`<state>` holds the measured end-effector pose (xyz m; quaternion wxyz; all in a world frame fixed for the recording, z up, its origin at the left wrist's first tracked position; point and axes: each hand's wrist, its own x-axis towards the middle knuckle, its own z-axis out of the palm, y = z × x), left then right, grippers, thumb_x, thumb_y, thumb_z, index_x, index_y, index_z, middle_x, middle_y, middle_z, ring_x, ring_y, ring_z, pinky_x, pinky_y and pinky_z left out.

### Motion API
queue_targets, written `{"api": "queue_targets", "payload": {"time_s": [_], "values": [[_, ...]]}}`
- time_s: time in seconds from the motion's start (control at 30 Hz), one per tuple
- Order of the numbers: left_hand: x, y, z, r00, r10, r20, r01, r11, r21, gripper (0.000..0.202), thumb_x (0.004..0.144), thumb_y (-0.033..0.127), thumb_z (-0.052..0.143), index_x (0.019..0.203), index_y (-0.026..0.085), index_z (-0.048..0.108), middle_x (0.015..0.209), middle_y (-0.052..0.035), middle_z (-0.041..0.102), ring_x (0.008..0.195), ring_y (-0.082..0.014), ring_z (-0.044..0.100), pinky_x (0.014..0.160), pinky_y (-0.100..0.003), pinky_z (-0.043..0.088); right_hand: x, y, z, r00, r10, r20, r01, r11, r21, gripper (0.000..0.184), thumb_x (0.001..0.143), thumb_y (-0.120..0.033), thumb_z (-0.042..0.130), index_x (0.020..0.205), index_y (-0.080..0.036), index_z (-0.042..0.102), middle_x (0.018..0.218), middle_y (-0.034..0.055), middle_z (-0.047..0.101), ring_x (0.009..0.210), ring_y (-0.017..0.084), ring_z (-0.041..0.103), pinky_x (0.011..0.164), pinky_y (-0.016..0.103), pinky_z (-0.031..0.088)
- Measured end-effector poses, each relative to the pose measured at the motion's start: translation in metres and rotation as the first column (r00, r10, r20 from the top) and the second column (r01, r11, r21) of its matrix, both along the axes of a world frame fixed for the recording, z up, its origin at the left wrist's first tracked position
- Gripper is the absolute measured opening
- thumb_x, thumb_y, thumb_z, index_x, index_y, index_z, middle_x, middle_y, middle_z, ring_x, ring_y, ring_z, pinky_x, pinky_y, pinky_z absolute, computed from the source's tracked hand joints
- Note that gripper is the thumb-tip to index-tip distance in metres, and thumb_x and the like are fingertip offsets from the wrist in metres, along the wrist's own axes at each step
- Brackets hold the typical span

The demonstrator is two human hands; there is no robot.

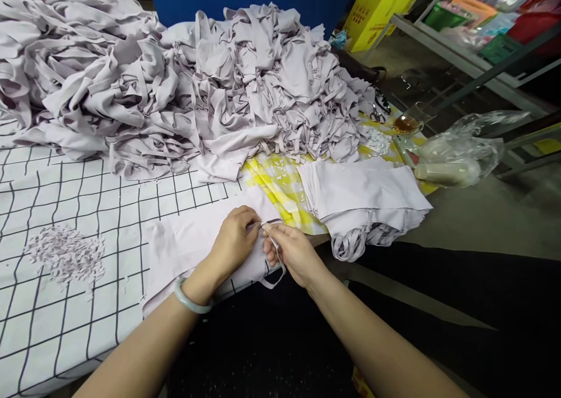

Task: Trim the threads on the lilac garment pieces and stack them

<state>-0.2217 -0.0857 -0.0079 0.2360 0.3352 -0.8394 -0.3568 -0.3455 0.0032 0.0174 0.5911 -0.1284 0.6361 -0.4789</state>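
A pale lilac garment (184,243) lies flat on the table's near edge. My left hand (234,240) rests on its right end with fingers pinched closed at a thin strap (274,272). My right hand (293,252) meets it fingertip to fingertip, also pinched on the same strap, which loops down below the table edge. A pale green bangle (190,298) circles my left wrist.
A big heap of lilac garments (197,88) fills the back of the table. A folded stack (363,193) lies right, on yellow checked cloth (280,182). Fabric snippets (65,255) lie left on the grid cloth (65,328). Plastic bag (460,152), shelves far right.
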Motion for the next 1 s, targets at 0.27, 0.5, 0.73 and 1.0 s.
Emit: {"api": "queue_targets", "payload": {"time_s": [0.27,0.5,0.73,1.0], "values": [[0.046,-0.009,0.007,0.928,-0.11,0.356,0.209,0.945,-0.252,0.04,0.089,0.021,0.058,0.128,0.012,0.058,0.141,-0.0165,0.055,0.126,-0.0352,0.052,0.099,-0.056,0.047,0.016,0.098,0.008,0.885,0.224,-0.407,-0.243,0.97,0.007,0.039,0.096,-0.048,0.051,0.124,-0.021,0.052,0.078,0.0012,0.069,0.081,0.019,0.066,0.085,0.037,0.05],[0.127,0.021,0.024,0.897,0.224,0.381,-0.028,0.89,-0.456,0.032,0.083,0.03,0.064,0.11,0.014,0.06,0.125,-0.0177,0.059,0.112,-0.0369,0.053,0.089,-0.054,0.05,-0.018,0.072,-0.028,0.221,-0.145,-0.964,-0.338,0.916,-0.215,0.025,0.093,-0.028,0.054,0.116,-0.021,0.06,0.107,0.0108,0.064,0.101,0.025,0.063,0.095,0.043,0.05],[0.173,0.047,0.002,0.845,0.484,0.226,-0.261,0.743,-0.616,0.016,0.079,0.003,0.048,0.081,0.019,0.05,0.087,-0.0104,0.059,0.082,-0.0239,0.055,0.071,-0.036,0.051,-0.04,0.001,-0.047,-0.262,-0.171,-0.95,-0.642,0.766,0.039,0.029,0.089,-0.01,0.049,0.112,-0.014,0.066,0.103,0.0143,0.067,0.096,0.029,0.062,0.086,0.043,0.053],[0.204,0.067,0.011,0.8,0.556,0.225,-0.429,0.793,-0.433,0.013,0.079,0.01,0.051,0.077,0.021,0.044,0.076,-0.0036,0.053,0.074,-0.0202,0.053,0.065,-0.033,0.045,-0.013,0.036,-0.018,-0.066,-0.156,-0.985,-0.665,0.743,-0.073,0.03,0.088,-0.017,0.052,0.115,-0.014,0.066,0.111,0.0157,0.067,0.105,0.03,0.062,0.092,0.047,0.05]]}}
